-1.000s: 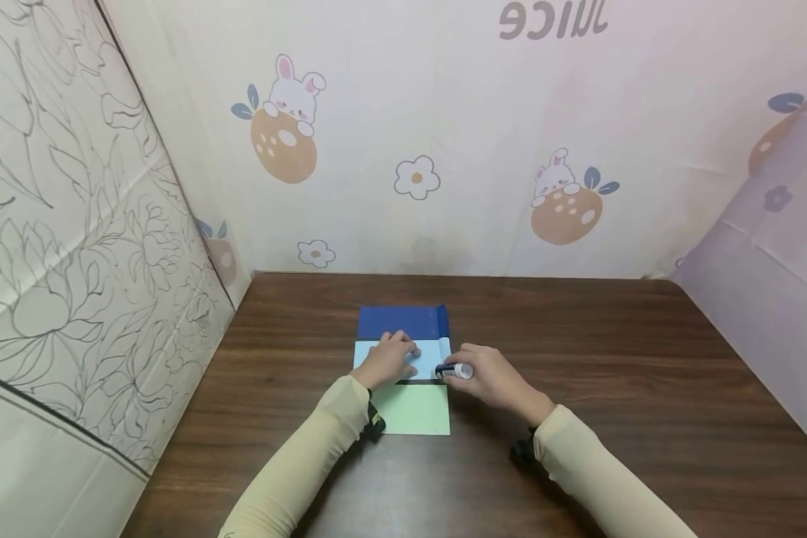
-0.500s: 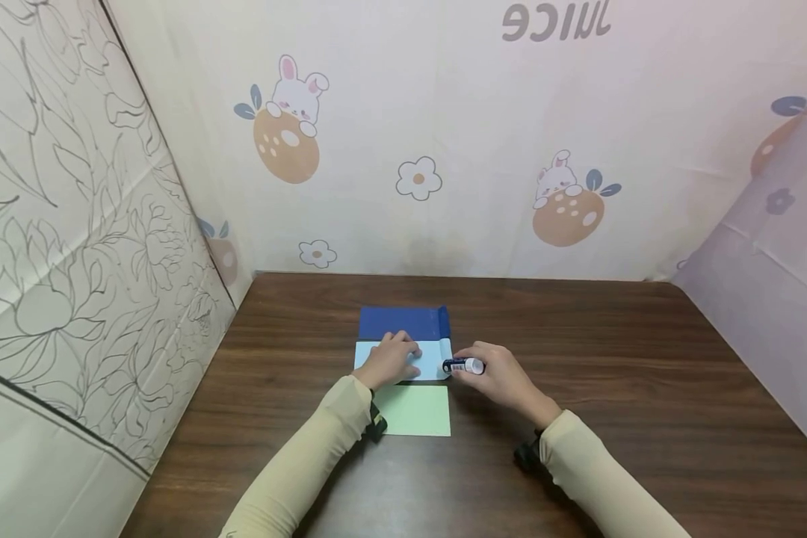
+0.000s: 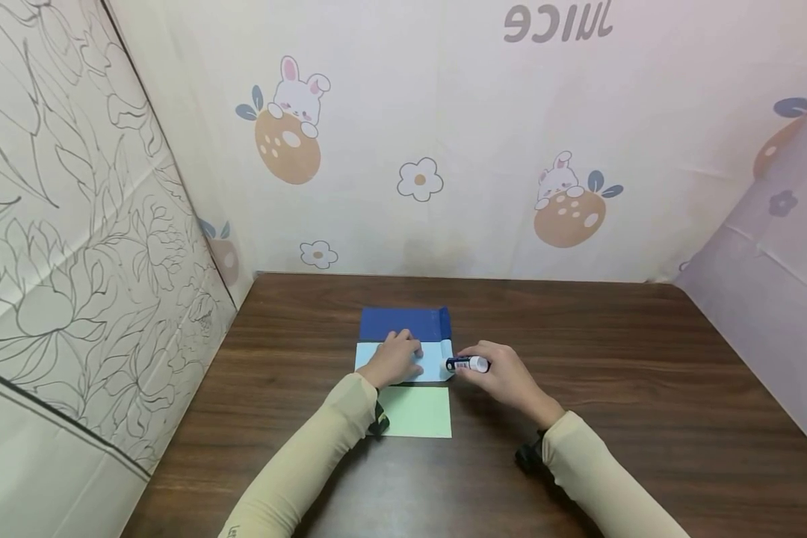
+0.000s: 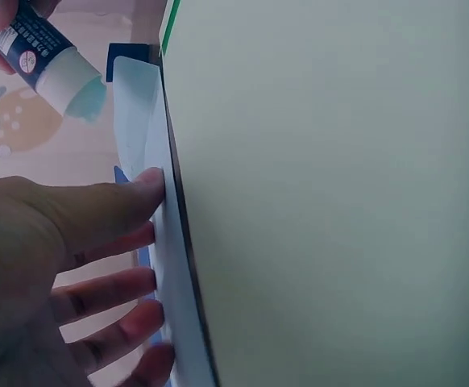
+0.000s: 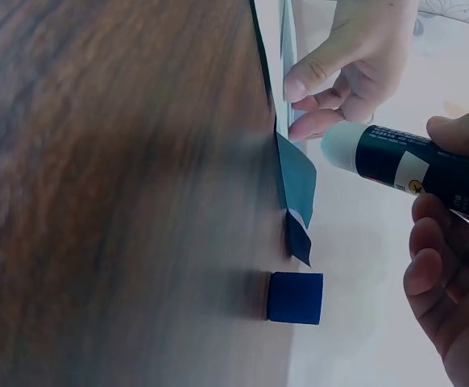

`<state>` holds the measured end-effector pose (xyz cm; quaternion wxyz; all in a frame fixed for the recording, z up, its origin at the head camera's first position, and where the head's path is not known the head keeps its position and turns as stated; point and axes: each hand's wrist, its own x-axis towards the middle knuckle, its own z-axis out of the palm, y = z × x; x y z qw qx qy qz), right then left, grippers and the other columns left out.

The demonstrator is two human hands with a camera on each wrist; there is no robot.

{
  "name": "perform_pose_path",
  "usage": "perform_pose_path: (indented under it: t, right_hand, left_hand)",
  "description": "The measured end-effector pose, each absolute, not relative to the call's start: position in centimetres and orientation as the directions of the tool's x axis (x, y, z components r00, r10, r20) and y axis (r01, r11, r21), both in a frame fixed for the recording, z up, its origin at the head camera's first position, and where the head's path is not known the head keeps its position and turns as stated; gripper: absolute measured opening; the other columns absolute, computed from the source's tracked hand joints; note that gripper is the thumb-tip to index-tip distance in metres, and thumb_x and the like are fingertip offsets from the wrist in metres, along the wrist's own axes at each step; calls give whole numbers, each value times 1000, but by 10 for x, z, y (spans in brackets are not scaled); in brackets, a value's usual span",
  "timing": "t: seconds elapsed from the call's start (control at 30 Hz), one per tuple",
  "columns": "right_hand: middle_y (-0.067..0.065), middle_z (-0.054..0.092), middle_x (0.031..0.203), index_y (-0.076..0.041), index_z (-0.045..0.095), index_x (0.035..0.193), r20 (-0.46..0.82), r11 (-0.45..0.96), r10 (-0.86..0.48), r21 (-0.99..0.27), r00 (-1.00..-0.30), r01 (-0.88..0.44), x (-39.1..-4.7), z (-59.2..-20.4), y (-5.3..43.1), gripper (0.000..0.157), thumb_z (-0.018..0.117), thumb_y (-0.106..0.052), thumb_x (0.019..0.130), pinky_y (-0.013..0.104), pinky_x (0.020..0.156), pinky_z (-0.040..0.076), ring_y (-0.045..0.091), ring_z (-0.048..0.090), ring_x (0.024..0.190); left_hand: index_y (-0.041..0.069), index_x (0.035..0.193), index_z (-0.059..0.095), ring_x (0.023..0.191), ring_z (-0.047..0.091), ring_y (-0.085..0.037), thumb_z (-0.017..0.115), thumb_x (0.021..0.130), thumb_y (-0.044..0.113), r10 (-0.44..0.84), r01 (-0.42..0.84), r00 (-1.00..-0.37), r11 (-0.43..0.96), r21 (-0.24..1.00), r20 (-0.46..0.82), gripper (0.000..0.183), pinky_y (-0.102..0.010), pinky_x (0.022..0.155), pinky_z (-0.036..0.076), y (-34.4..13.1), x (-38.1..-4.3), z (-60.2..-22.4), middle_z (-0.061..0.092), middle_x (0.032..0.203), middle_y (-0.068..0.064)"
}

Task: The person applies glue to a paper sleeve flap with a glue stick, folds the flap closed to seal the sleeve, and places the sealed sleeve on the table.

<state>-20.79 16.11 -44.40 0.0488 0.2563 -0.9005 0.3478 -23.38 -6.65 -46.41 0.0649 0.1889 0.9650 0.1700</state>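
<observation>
A light blue paper sheet (image 3: 433, 362) lies on the table with its right edge folded up as a flap (image 4: 135, 113). My left hand (image 3: 393, 359) rests on this sheet with its fingers spread. My right hand (image 3: 501, 373) grips an uncapped glue stick (image 3: 464, 364) between thumb and fingers, beside the flap. In the right wrist view, the glue stick's pale tip (image 5: 341, 147) points toward the left hand; whether it touches the paper is unclear. Behind lies a dark blue sheet (image 3: 400, 323), its right edge folded too. Nearer me is a pale green sheet (image 3: 417, 412).
The sheets lie on a dark wooden table (image 3: 578, 344). A printed curtain (image 3: 484, 134) stands behind it, with more sheeting on both sides. In the right wrist view a small dark blue square shape (image 5: 296, 298) shows past the flap; its kind is unclear.
My right hand has shifted a little to the right with the glue stick, from over the light blue sheet to its right edge. My left hand stays on the sheet.
</observation>
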Motion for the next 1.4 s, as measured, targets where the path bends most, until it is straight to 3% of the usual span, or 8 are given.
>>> perform_pose_path:
  t: [0.2, 0.4, 0.6, 1.0, 1.27, 1.4]
  right_hand:
    - [-2, 65, 83, -11, 74, 102, 271, 624, -425, -603, -864, -497, -210, -443, 162, 20, 76, -22, 84, 21, 57, 45, 10, 52, 68]
    - [2, 68, 89, -10, 74, 103, 264, 627, -387, -627, -883, -462, -211, -438, 162, 21, 75, -20, 85, 22, 61, 48, 12, 55, 73]
    - [4, 70, 90, -9, 74, 102, 282, 636, -346, -631, -895, -444, -215, -437, 163, 21, 76, -20, 84, 23, 62, 49, 14, 57, 74]
    - [5, 68, 84, -7, 74, 99, 311, 627, -308, -645, -899, -438, -217, -441, 172, 20, 78, -17, 82, 23, 57, 44, 14, 53, 69]
    - [6, 70, 85, -7, 74, 101, 317, 638, -264, -651, -911, -411, -219, -445, 180, 22, 78, -18, 83, 22, 57, 44, 14, 53, 70]
    - [8, 71, 88, -7, 74, 102, 317, 641, -251, -654, -915, -402, -220, -446, 184, 22, 77, -19, 83, 22, 58, 44, 15, 54, 71]
  left_hand:
    - [7, 106, 69, 102, 52, -22, 73, 88, 22, 432, 396, -900, 867, 303, -57, 24, -34, 91, 47, -63, -237, -463, 60, 112, -8]
    - [3, 101, 68, 91, 53, -18, 72, 89, 22, 497, 483, -868, 853, 196, -25, 23, -29, 86, 46, -61, -239, -466, 62, 99, -6]
    - [4, 107, 68, 96, 56, -19, 69, 91, 22, 521, 508, -853, 842, 180, -28, 24, -28, 87, 48, -62, -239, -469, 62, 105, -6]
    - [7, 102, 69, 96, 59, -19, 72, 89, 24, 513, 501, -858, 846, 181, -20, 21, -30, 84, 50, -57, -243, -466, 63, 102, -5]
    - [10, 130, 60, 107, 61, -22, 73, 88, 22, 506, 499, -863, 853, 150, -6, 46, -33, 92, 50, -51, -242, -467, 65, 118, -8]
    - [18, 142, 51, 109, 59, -24, 68, 92, 17, 503, 494, -864, 857, 151, -28, 53, -36, 92, 51, -49, -239, -464, 62, 124, -11]
